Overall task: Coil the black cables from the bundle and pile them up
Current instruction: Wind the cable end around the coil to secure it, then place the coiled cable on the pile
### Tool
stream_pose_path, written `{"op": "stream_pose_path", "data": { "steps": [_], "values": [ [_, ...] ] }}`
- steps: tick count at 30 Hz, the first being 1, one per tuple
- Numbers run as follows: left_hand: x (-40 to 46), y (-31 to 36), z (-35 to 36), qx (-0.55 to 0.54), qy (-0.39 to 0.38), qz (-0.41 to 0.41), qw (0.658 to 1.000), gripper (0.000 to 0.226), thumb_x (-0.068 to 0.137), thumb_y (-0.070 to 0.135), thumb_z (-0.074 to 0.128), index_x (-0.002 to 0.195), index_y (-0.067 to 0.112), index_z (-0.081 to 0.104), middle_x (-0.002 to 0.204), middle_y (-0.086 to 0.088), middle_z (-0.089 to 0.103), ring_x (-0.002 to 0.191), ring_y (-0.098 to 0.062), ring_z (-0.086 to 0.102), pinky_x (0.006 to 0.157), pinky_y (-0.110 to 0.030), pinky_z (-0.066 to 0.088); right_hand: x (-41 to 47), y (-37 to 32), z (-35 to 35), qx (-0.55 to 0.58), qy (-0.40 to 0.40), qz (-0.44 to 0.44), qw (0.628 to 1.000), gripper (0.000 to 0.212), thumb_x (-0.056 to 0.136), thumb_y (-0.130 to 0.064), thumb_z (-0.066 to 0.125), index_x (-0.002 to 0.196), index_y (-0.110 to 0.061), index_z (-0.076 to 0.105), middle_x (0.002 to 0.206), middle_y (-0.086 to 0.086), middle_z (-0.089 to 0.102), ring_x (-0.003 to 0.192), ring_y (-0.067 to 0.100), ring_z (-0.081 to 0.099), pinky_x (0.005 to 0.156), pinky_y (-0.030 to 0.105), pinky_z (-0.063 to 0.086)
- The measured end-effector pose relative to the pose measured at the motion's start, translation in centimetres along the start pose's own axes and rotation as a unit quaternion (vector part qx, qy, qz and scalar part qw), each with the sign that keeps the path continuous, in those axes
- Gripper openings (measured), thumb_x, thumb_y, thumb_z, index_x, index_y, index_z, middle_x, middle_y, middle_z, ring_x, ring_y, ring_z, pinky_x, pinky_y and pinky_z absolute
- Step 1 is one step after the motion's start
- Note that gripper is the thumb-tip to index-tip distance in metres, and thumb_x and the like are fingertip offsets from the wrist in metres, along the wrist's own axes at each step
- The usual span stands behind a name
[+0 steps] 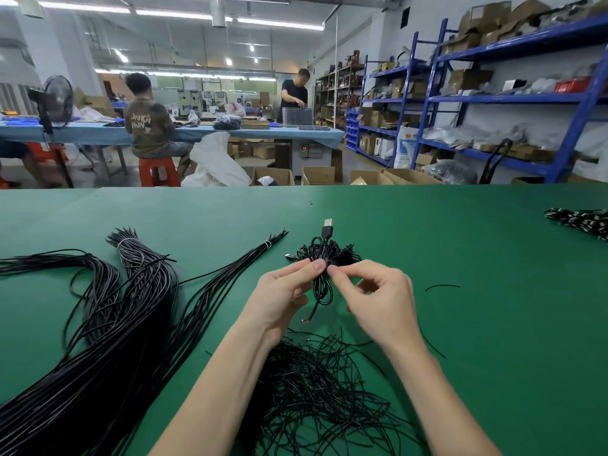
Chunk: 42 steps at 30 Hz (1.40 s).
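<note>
I hold a coiled black cable above the green table. Its USB plug sticks up beyond my fingers and its bare end hangs down. My left hand pinches the coil at its middle. My right hand pinches a thin tie at the same spot, fingertips almost touching the left thumb. Just behind the hands lies a small pile of coiled cables. Long bundles of straight black cables, bound with white ties, stretch across the left of the table.
A tangled heap of thin black ties lies under my forearms. One loose tie rests to the right. More cables lie at the far right edge. Beyond the table are cardboard boxes, blue shelving and two people at another bench.
</note>
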<state>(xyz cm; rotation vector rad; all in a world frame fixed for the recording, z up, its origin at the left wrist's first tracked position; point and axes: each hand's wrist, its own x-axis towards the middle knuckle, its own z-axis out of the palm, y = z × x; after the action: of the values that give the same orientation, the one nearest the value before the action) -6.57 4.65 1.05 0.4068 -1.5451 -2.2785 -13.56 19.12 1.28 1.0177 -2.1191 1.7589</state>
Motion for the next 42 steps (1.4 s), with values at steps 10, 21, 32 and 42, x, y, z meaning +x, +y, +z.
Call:
{"op": "stream_pose_path", "data": {
  "steps": [10, 21, 32, 42],
  "values": [
    [0.2, -0.9, -0.6, 0.061, 0.08, 0.014, 0.995, 0.046, 0.061, 0.043, 0.085, 0.1, 0.02, 0.078, 0.094, 0.006, 0.078, 0.08, -0.004, 0.067, 0.072, -0.028, 0.043, -0.1, 2.5, 0.8, 0.098, -0.085, 0.201, 0.971, 0.025, 0.099, -0.041, 0.061, 0.088, -0.032, 0.081, 0.087, -0.01, 0.078, 0.058, 0.011, 0.062, 0.052, 0.021, 0.044],
    [3.7, -1.5, -1.6, 0.119, 0.19, 0.041, 0.974, 0.03, 0.085, 0.027, 0.079, 0.112, 0.025, 0.065, 0.092, 0.001, 0.072, 0.073, -0.007, 0.066, 0.063, -0.023, 0.053, -1.7, 6.8, 1.3, -0.052, -0.08, 0.216, 0.972, 0.031, 0.098, -0.047, 0.058, 0.075, -0.036, 0.077, 0.074, -0.023, 0.074, 0.053, -0.006, 0.058, 0.065, 0.025, 0.048],
    [11.6, -1.8, 2.0, 0.339, 0.213, 0.029, 0.916, 0.015, 0.088, 0.017, 0.071, 0.103, 0.017, 0.075, 0.106, -0.004, 0.075, 0.108, -0.021, 0.067, 0.102, -0.033, 0.049, -1.5, 6.7, 1.1, -0.042, -0.103, 0.214, 0.97, 0.025, 0.098, -0.047, 0.057, 0.078, -0.055, 0.071, 0.075, -0.023, 0.073, 0.051, -0.003, 0.055, 0.068, 0.031, 0.055],
    [4.9, -1.3, -0.3, 0.457, 0.141, 0.115, 0.871, 0.011, 0.09, 0.027, 0.067, 0.094, 0.024, 0.077, 0.095, 0.016, 0.073, 0.085, -0.005, 0.067, 0.083, -0.02, 0.047, -1.6, 5.9, 0.9, -0.034, -0.076, 0.19, 0.978, 0.024, 0.097, -0.044, 0.06, 0.079, -0.049, 0.074, 0.073, -0.017, 0.074, 0.053, 0.002, 0.058, 0.069, 0.034, 0.056]
  ]
}}
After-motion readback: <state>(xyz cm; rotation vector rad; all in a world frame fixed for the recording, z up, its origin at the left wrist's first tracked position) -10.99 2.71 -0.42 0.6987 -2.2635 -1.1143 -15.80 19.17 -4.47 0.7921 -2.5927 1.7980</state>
